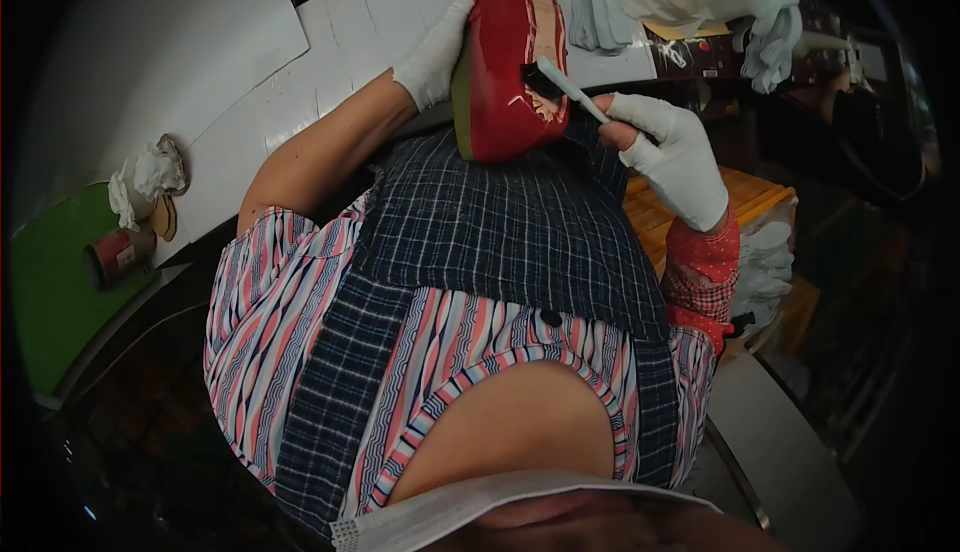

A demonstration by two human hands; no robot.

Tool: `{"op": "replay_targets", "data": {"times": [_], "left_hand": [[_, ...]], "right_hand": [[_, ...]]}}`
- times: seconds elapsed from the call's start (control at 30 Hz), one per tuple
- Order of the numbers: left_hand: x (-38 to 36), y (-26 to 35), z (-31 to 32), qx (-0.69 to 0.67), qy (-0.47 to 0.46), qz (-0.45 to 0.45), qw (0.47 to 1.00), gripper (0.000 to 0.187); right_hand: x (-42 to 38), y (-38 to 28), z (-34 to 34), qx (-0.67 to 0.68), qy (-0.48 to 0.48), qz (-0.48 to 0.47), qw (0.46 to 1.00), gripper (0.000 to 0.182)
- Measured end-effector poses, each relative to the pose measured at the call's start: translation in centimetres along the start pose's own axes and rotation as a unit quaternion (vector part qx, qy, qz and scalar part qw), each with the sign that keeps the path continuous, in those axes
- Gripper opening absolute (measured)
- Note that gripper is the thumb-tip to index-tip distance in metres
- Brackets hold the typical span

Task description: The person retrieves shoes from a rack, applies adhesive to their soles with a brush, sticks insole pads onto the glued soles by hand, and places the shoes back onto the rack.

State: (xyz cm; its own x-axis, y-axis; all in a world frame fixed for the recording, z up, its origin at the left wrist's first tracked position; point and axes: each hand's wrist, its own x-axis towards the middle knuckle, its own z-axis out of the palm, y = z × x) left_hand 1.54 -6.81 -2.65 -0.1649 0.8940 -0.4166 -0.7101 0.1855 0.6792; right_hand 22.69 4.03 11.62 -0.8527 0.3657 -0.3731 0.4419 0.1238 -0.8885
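"Hands?"

"L hand (432,64) grips red shoe (495,62), held up btwn apron (500,217) & bench (345,27). R hand (680,147) pinches pale-handled brush (572,89), bristles at shoe's rough tan edge."

"Containers?"

"Red can (120,255) at far L, by green mat (60,292); can't see contents. Orange crate (740,191) nr R forearm, w/ pale stuff (763,262) in or against it, can't tell which."

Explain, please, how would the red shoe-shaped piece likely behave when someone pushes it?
The red shoe-shaped piece seems stiff, showing a full, rounded form in the left hand. Its glossy side may feel slippery, and its curved outline could let it rock.
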Motion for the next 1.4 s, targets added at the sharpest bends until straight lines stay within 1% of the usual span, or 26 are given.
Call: {"op": "replay_targets", "data": {"times": [0.07, 0.27, 0.37, 0.4, 0.43, 0.47, 0.5, 0.53, 0.57, 0.6, 0.63, 0.67, 0.8, 0.87, 0.9, 0.97, 1.0, 1.07, 1.1, 1.13, 1.17, 1.2, 1.27, 1.3, 1.37, 1.4], "left_hand": [[-0.2, -0.2, 0.2, -0.018, 0.006, -0.016, 1.000, 0.079], [-1.6, 0.0, 1.3, -0.074, -0.055, -0.091, 0.992, 0.076], [-1.0, -1.9, 0.4, -0.195, -0.137, -0.181, 0.954, 0.070], [-0.9, -2.4, 0.3, -0.196, -0.133, -0.178, 0.955, 0.070], [-0.9, -3.0, 0.1, -0.281, -0.200, -0.238, 0.908, 0.068], [-0.9, -3.4, -0.3, -0.361, -0.265, -0.293, 0.844, 0.067], [-1.5, -3.1, 0.0, -0.363, -0.263, -0.291, 0.845, 0.067], [-2.5, -2.6, 0.7, -0.220, -0.248, -0.226, 0.916, 0.067], [-3.0, -2.3, 1.1, -0.070, -0.225, -0.155, 0.959, 0.066], [-3.1, -2.4, 0.9, -0.070, -0.224, -0.155, 0.960, 0.066], [-3.3, -2.5, 0.6, -0.213, -0.286, -0.223, 0.908, 0.065], [-3.3, -2.5, 0.4, -0.348, -0.338, -0.283, 0.827, 0.065], [-3.8, -2.0, 0.0, -0.350, -0.333, -0.356, 0.800, 0.061], [-3.5, -4.6, -2.9, -0.293, -0.199, -0.362, 0.862, 0.057], [-3.7, -3.9, -2.0, -0.291, -0.202, -0.364, 0.861, 0.057], [-3.9, -1.8, 0.5, -0.454, -0.323, -0.345, 0.756, 0.064], [-3.1, -1.9, 0.9, -0.447, -0.330, -0.350, 0.754, 0.064], [-1.5, -2.4, 1.4, -0.510, -0.416, -0.336, 0.673, 0.067], [-0.9, -1.8, 1.5, -0.503, -0.423, -0.340, 0.672, 0.067], [-0.5, -0.9, 1.2, -0.459, -0.373, -0.295, 0.751, 0.069], [-0.1, -0.1, 0.7, -0.409, -0.318, -0.243, 0.820, 0.073], [1.9, 0.3, -1.1, -0.266, -0.365, -0.157, 0.878, 0.077], [3.6, 2.3, -2.5, -0.187, -0.262, -0.097, 0.942, 0.087], [3.3, 3.2, -1.7, -0.139, -0.165, -0.043, 0.976, 0.088], [3.1, 4.9, -1.1, -0.091, -0.174, 0.023, 0.980, 0.090], [3.5, 5.5, -0.9, -0.074, -0.147, 0.033, 0.986, 0.092]], "right_hand": [[0.0, -0.4, 0.2, -0.004, -0.008, -0.017, 1.000, 0.025], [1.2, -1.2, 0.5, -0.036, -0.029, -0.112, 0.993, 0.026], [1.8, -1.5, 0.8, -0.026, -0.036, -0.149, 0.988, 0.028], [2.1, -1.3, 0.9, -0.054, -0.028, -0.200, 0.978, 0.028], [2.4, -1.2, 1.0, -0.080, -0.019, -0.249, 0.965, 0.029], [2.6, -1.3, 1.1, -0.079, -0.022, -0.250, 0.965, 0.029], [2.8, -1.6, 1.1, -0.088, -0.028, -0.259, 0.962, 0.027], [2.9, -1.7, 1.1, -0.098, -0.032, -0.267, 0.958, 0.026], [2.9, -1.7, 1.2, -0.097, -0.034, -0.268, 0.958, 0.026], [2.9, -1.7, 1.3, -0.066, -0.042, -0.244, 0.967, 0.026], [2.9, -1.7, 1.4, -0.035, -0.050, -0.218, 0.974, 0.026], [2.9, -1.7, 1.3, -0.035, -0.050, -0.218, 0.974, 0.026], [3.1, -1.4, 1.2, -0.062, -0.054, -0.230, 0.970, 0.024], [3.4, -1.1, 1.0, -0.064, -0.057, -0.245, 0.966, 0.023], [3.6, -0.9, 0.8, -0.077, -0.065, -0.269, 0.958, 0.022], [3.9, -0.5, 0.0, -0.098, -0.063, -0.293, 0.949, 0.021], [3.9, 0.0, -0.4, -0.106, -0.068, -0.274, 0.953, 0.022], [3.5, 0.0, -1.2, -0.121, -0.064, -0.255, 0.957, 0.023], [3.4, -0.2, -1.5, -0.081, -0.027, -0.162, 0.983, 0.025], [3.3, -0.4, -1.8, -0.037, 0.010, -0.068, 0.997, 0.027], [4.0, 0.5, -2.4, -0.092, 0.057, -0.098, 0.989, 0.028], [5.1, 1.2, -2.7, -0.075, 0.108, -0.120, 0.984, 0.029], [7.9, 2.2, -3.7, -0.033, 0.193, -0.148, 0.969, 0.029], [9.3, 2.5, -4.3, -0.036, 0.198, -0.153, 0.968, 0.029], [12.3, 2.9, -5.9, -0.062, 0.231, -0.104, 0.965, 0.028], [14.2, 3.5, -6.8, -0.066, 0.235, -0.110, 0.964, 0.028]]}}
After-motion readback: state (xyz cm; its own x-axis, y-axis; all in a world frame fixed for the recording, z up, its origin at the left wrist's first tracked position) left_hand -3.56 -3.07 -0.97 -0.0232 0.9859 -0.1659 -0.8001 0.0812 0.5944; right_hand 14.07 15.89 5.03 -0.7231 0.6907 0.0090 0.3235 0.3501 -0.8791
